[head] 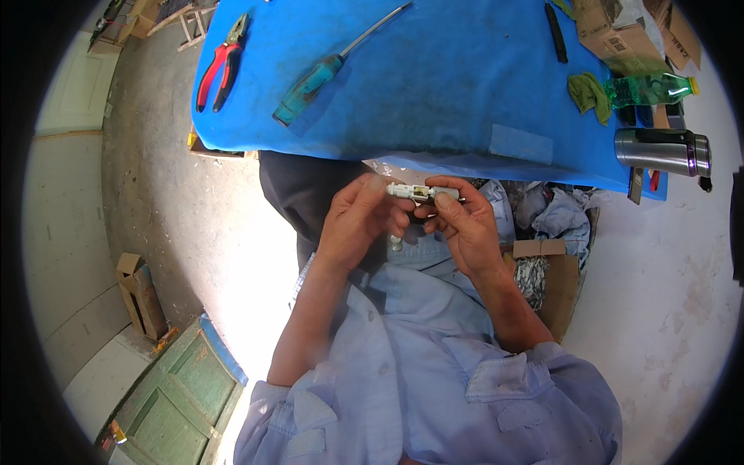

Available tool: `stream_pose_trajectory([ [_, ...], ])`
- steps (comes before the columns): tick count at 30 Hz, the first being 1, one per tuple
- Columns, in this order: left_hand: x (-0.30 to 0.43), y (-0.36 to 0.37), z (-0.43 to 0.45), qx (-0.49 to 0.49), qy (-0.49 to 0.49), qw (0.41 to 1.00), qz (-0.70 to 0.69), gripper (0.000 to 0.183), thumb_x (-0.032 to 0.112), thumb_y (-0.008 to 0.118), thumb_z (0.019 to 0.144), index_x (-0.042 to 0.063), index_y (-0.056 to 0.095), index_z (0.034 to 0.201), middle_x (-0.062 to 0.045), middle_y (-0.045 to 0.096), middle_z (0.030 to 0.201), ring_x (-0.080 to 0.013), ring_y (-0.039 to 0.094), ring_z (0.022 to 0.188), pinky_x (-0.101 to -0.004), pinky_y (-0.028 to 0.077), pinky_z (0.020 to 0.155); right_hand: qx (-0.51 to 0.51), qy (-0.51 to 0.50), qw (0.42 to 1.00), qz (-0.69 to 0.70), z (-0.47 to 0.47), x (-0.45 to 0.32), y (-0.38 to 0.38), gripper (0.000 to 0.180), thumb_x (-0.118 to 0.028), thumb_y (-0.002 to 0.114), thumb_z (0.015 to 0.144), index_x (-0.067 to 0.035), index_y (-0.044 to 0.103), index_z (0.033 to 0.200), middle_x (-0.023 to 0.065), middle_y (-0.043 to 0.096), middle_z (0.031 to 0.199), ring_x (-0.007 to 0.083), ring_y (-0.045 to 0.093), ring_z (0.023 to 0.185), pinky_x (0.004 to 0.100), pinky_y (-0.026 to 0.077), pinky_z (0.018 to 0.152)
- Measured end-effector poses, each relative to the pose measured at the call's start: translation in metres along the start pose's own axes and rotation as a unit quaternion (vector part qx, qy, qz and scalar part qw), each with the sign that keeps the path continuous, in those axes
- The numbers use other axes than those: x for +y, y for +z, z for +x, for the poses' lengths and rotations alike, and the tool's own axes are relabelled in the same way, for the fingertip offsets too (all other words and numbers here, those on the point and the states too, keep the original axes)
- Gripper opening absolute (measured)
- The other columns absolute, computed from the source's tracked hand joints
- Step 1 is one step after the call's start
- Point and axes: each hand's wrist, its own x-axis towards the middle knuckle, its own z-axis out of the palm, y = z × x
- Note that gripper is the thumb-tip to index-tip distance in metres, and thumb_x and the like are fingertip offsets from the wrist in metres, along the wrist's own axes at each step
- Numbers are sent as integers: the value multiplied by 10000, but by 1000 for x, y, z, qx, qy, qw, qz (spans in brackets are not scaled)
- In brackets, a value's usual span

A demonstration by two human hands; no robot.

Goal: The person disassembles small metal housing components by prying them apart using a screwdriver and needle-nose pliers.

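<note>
A small white plastic part [419,192] with an opening in its side spans both hands, above my lap and just short of the table's front edge. My left hand [366,210] pinches its left end between thumb and fingers. The greyish right end sits between the thumb and forefinger of my right hand [465,218]. Something brownish shows inside the opening, too small to identify. My fingertips hide both ends of the part.
On the blue-covered table [418,87] lie red-and-black combination pliers [221,70], a teal-handled screwdriver [314,87], a green cloth [589,96], a green plastic bottle [645,90] and a steel flask [660,152]. Below right stands a cardboard box [564,285] of metallic-looking pieces.
</note>
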Motion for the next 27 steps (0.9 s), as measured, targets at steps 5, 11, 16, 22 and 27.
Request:
stream_pose_trajectory([
  [5,2,0,0,6,-5,1000,6,332,318,457,1109,26,602,1176,-122,715,946,-174,699,779,-308,588,650,-9,16,999,52,0,2,1,275,-125,585,1041,-28,628,1295,104,724,1101,142,701,950,261,542,732],
  [11,5,5,-1,10,-8,1000,7,339,337,501,1097,24,630,1111,-89,711,957,-148,682,781,-302,560,671,-19,20,997,69,0,5,-4,288,-141,589,1047,-36,613,1315,95,722,1120,138,700,963,257,543,738],
  [16,6,7,-1,9,-7,1000,25,339,339,506,1095,27,638,1112,-83,708,954,-145,683,785,-297,558,672,-10,18,997,77,2,8,-4,306,-157,586,1052,-15,585,1323,123,720,1090,160,717,948,263,569,705],
  [22,5,6,-1,19,-11,999,36,340,337,509,1095,26,645,1118,-76,716,954,-137,687,781,-282,560,671,-2,23,998,66,1,9,-7,301,-152,579,1054,-15,588,1322,120,718,1097,159,716,939,262,565,703],
  [27,4,9,-2,37,-4,997,67,320,310,523,1091,19,656,1103,-74,726,935,-127,681,746,-268,555,646,6,20,999,39,1,5,-4,261,-136,620,1029,-45,649,1272,80,730,1078,119,696,931,246,546,719],
])
